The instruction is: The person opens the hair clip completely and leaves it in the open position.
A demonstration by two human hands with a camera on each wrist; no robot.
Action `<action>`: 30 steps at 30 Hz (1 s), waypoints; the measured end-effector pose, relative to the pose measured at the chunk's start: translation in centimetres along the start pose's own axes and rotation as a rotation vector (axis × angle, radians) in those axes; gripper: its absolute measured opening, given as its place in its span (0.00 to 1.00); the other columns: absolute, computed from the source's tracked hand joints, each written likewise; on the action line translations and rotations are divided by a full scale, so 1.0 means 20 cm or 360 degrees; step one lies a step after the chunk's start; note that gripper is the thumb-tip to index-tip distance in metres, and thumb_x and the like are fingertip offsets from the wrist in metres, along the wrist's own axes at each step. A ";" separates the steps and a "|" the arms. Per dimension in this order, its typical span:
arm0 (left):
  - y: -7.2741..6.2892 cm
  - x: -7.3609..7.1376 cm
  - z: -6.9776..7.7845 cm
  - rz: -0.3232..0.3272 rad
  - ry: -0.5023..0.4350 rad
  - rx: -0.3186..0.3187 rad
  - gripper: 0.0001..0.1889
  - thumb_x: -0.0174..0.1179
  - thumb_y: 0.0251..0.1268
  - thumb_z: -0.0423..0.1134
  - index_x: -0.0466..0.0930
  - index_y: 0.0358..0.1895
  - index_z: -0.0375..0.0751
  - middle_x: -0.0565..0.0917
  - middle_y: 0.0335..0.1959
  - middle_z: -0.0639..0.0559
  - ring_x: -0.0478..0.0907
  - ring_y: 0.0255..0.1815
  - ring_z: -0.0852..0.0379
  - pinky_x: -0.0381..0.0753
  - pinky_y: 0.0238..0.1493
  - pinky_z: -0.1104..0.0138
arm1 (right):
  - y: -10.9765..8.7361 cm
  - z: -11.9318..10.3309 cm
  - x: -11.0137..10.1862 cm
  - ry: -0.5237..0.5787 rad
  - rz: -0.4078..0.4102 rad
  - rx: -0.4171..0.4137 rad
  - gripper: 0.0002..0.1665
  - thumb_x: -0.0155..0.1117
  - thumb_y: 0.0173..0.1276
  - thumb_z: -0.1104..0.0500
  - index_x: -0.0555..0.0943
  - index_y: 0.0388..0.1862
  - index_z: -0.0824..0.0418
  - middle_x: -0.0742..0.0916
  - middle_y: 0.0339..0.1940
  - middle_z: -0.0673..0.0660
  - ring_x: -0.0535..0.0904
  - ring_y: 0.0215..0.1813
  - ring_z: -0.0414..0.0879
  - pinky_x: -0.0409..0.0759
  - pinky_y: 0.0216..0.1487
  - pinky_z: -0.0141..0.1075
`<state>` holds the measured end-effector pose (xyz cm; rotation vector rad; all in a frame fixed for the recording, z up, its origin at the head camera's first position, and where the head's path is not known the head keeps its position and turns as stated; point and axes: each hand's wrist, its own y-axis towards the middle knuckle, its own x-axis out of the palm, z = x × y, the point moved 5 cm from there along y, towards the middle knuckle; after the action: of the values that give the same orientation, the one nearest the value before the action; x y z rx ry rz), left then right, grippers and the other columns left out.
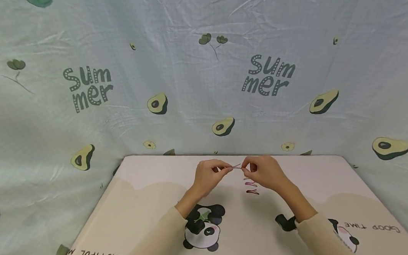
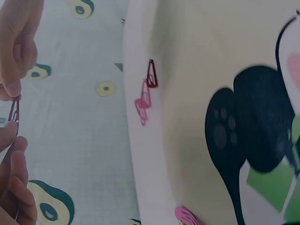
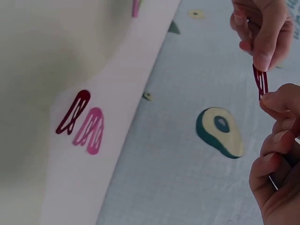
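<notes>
A dark red snap hair clip (image 3: 260, 83) is held in the air between both hands, above the far part of the table. My left hand (image 1: 208, 176) pinches one end of it between thumb and forefinger. At the other end, the thumb and forefinger of my right hand (image 1: 264, 171) pinch it too. In the head view the clip's two thin parts stand spread apart. Below the right hand, another dark red hair clip (image 3: 73, 112) lies on the table beside two pink hair clips (image 3: 89, 127), which overlap each other.
The pale table mat (image 1: 254, 230) carries printed pandas and lettering. A further pink clip (image 2: 186, 215) lies at the bottom of the left wrist view. Behind the table's far edge hangs a light cloth (image 1: 193, 73) printed with avocados.
</notes>
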<state>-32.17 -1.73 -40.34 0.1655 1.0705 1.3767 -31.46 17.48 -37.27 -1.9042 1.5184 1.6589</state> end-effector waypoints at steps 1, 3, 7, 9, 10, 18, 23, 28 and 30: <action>0.01 0.01 -0.02 -0.0037 0.0026 -0.0032 0.05 0.72 0.64 0.40 0.93 0.38 0.44 0.92 0.31 0.53 0.79 0.25 0.62 0.76 0.29 0.76 | 0.02 0.02 0.01 -0.0010 -0.0043 0.0033 0.02 0.72 0.63 0.61 0.88 0.35 0.56 0.75 0.15 0.43 0.64 0.20 0.35 0.63 0.23 0.30; 0.04 0.04 -0.06 -0.0119 0.0083 -0.0095 0.05 0.71 0.65 0.41 0.93 0.38 0.45 0.92 0.32 0.53 0.80 0.27 0.61 0.76 0.32 0.76 | 0.05 0.06 0.04 -0.0003 -0.0126 0.0090 0.02 0.71 0.65 0.60 0.88 0.35 0.57 0.75 0.16 0.44 0.65 0.19 0.36 0.63 0.23 0.31; 0.07 0.10 -0.14 -0.0276 0.0213 -0.0198 0.06 0.69 0.67 0.42 0.93 0.39 0.46 0.92 0.32 0.54 0.81 0.30 0.59 0.74 0.33 0.74 | 0.10 0.16 0.12 0.0070 -0.0251 0.0195 0.03 0.71 0.66 0.59 0.89 0.36 0.58 0.77 0.17 0.46 0.68 0.20 0.38 0.65 0.23 0.32; 0.08 0.12 -0.18 -0.0341 0.0263 -0.0254 0.06 0.69 0.67 0.42 0.93 0.39 0.47 0.91 0.31 0.54 0.82 0.31 0.58 0.73 0.33 0.72 | 0.12 0.21 0.17 0.0094 -0.0299 0.0235 0.04 0.71 0.66 0.59 0.89 0.36 0.58 0.78 0.18 0.47 0.69 0.21 0.39 0.67 0.24 0.33; 0.08 0.14 -0.20 -0.0371 0.0288 -0.0284 0.06 0.69 0.67 0.42 0.93 0.39 0.48 0.91 0.31 0.54 0.82 0.31 0.58 0.72 0.33 0.72 | 0.13 0.24 0.20 0.0099 -0.0318 0.0254 0.04 0.71 0.66 0.59 0.89 0.36 0.58 0.79 0.19 0.47 0.70 0.23 0.40 0.67 0.24 0.33; 0.07 0.27 -0.34 -0.0600 0.0436 -0.0457 0.06 0.69 0.66 0.46 0.93 0.39 0.52 0.89 0.30 0.56 0.77 0.28 0.63 0.71 0.28 0.71 | 0.13 0.39 0.37 0.0085 -0.0467 0.0440 0.03 0.70 0.65 0.60 0.89 0.34 0.57 0.82 0.25 0.50 0.73 0.30 0.43 0.70 0.29 0.34; 0.07 0.31 -0.38 -0.0709 0.0529 -0.0543 0.06 0.69 0.66 0.46 0.93 0.38 0.53 0.89 0.30 0.57 0.76 0.27 0.63 0.70 0.28 0.69 | 0.13 0.40 0.43 -0.0006 -0.0526 0.0520 0.03 0.70 0.62 0.60 0.89 0.33 0.56 0.86 0.29 0.51 0.75 0.31 0.44 0.72 0.30 0.36; 0.05 0.32 -0.40 -0.0753 0.0589 -0.0613 0.05 0.69 0.65 0.45 0.93 0.37 0.53 0.89 0.31 0.57 0.77 0.28 0.61 0.72 0.29 0.67 | 0.14 0.39 0.47 -0.0047 -0.0571 0.0589 0.03 0.70 0.64 0.59 0.90 0.34 0.56 0.88 0.34 0.52 0.76 0.34 0.45 0.74 0.34 0.38; 0.05 0.33 -0.41 -0.0755 0.0591 -0.0638 0.05 0.68 0.65 0.44 0.93 0.37 0.53 0.90 0.34 0.56 0.78 0.30 0.60 0.72 0.29 0.66 | 0.14 0.39 0.49 -0.0053 -0.0582 0.0607 0.03 0.71 0.64 0.59 0.90 0.34 0.56 0.87 0.34 0.52 0.76 0.33 0.45 0.73 0.34 0.38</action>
<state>-39.60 0.15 -47.49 -0.6232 1.0236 1.1760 -39.91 16.30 -46.75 -1.7984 1.2659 1.1458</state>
